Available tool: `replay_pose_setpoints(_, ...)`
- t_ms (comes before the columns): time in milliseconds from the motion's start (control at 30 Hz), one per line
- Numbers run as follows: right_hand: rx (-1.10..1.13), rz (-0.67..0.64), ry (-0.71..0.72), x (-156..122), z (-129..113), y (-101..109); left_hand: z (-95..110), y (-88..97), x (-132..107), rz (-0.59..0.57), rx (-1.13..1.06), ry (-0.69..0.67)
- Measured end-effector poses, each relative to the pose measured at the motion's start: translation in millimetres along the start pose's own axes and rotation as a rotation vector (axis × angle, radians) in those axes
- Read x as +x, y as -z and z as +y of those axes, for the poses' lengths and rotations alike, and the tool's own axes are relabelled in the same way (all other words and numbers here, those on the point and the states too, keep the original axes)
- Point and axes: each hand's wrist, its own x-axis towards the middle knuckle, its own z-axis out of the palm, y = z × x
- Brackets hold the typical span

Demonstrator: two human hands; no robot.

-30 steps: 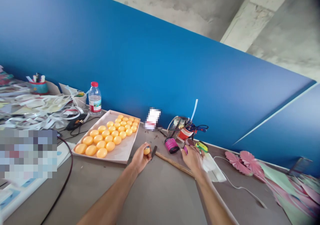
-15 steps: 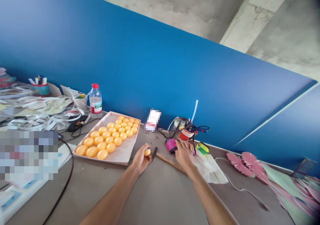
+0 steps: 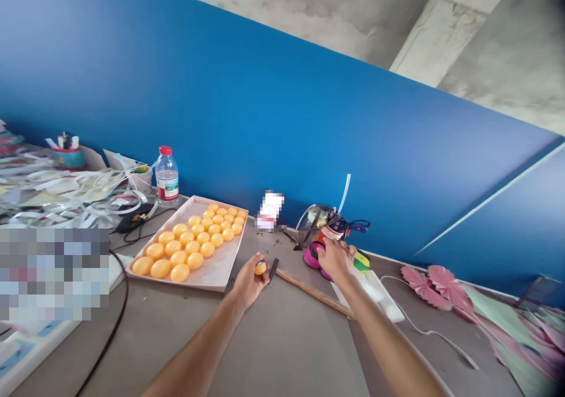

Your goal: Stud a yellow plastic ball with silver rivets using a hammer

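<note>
My left hand (image 3: pixel 248 283) is closed round a small yellow ball (image 3: pixel 260 267) just right of a pink tray (image 3: pixel 217 271) that holds several yellow balls (image 3: pixel 189 245) in rows. My right hand (image 3: pixel 337 260) reaches over a pink spool of thread (image 3: pixel 312 254) near the blue wall, its fingers curled on or around it; how firmly it grips is hidden. A hammer with a wooden handle (image 3: pixel 311 291) lies on the table between my two hands.
A tipped cup with scissors and tools (image 3: pixel 324 225) lies behind the spool. A water bottle (image 3: pixel 167 175) stands left of the tray. White paper strips (image 3: pixel 66 194) clutter the left, pink paper flowers (image 3: pixel 430 287) the right. A black cable (image 3: pixel 115 320) crosses the grey table.
My right hand moved from the right to the pink spool, and the spool has shifted right with it. My left hand has stayed put with the ball.
</note>
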Motion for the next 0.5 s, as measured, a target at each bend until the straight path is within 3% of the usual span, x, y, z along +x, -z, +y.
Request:
replay_pose_setpoints(133,0.051,0.009,-0.131,2.9,26.6,3.7,0.4,-1.0,-1.4,0.000,-0.008,0.004)
replay_pose_setpoints(300,0.002,-0.037,-0.192,2.0,82.0,-9.8,-1.7,3.5,3.3,0.004,0.009,0.000)
replay_pose_setpoints(400,-0.030,-0.094,-0.156,1.6,107.0,-22.4,-2.8,6.1,5.8,-0.014,0.021,-0.002)
replay_pose_setpoints(500,-0.095,-0.163,-0.123,-1.0,116.3,-27.3,-2.2,5.7,5.3,-0.007,0.032,-0.001)
